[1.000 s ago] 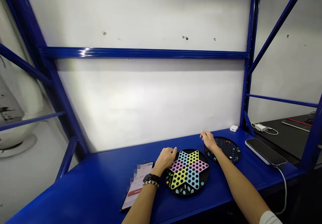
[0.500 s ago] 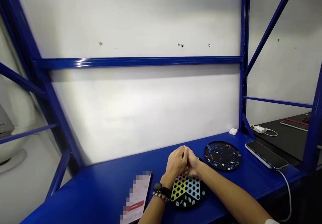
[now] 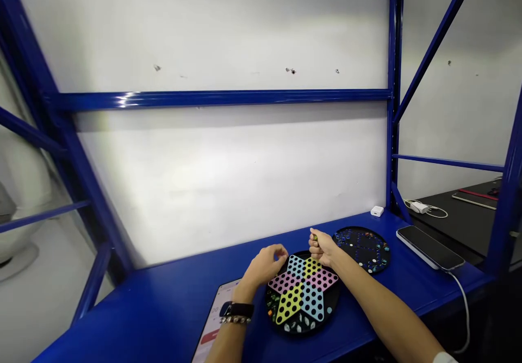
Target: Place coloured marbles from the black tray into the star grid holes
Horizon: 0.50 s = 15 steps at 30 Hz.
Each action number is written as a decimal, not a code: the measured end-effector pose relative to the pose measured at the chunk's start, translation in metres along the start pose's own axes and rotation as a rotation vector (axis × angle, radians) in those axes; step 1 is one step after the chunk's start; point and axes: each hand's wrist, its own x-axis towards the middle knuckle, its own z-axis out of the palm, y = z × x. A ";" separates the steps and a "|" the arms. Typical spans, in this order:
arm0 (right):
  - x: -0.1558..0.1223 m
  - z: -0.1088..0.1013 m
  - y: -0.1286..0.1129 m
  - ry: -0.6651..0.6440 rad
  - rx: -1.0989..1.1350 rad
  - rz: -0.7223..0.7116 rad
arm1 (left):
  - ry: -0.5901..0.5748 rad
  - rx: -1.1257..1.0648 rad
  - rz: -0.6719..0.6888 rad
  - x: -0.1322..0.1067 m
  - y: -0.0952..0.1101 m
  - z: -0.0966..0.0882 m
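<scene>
A round black Chinese checkers board with a star of yellow, blue and pink points lies on the blue surface. Marbles of several colours sit in its rim. Above the board's far left edge is my left hand, its thumb and fingers bent together; what they hold, if anything, is hidden. My right hand is raised over the far right part of the board, fingers curled in a fist. A bit of yellow-green shows between them, apparently a marble.
A second round black board with marbles lies behind to the right. Beyond it are a phone on a white block with a cable, and a small white case. A lit tablet or phone lies left. Blue posts frame the wall.
My hands were clasped together over the board; now they are apart. The left has moved left and down, the right to the right, uncovering the star.
</scene>
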 end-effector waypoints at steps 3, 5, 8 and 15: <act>-0.001 -0.005 -0.005 0.004 0.023 0.002 | -0.251 0.059 -0.048 -0.004 -0.020 -0.006; -0.002 -0.006 -0.007 -0.002 0.027 0.017 | -0.300 0.053 -0.067 -0.005 -0.028 -0.007; -0.003 -0.006 -0.005 -0.028 0.012 0.048 | -0.308 0.049 -0.075 -0.004 -0.032 -0.006; 0.001 -0.008 -0.002 -0.073 -0.019 0.093 | -0.235 0.152 -0.086 -0.005 -0.029 -0.006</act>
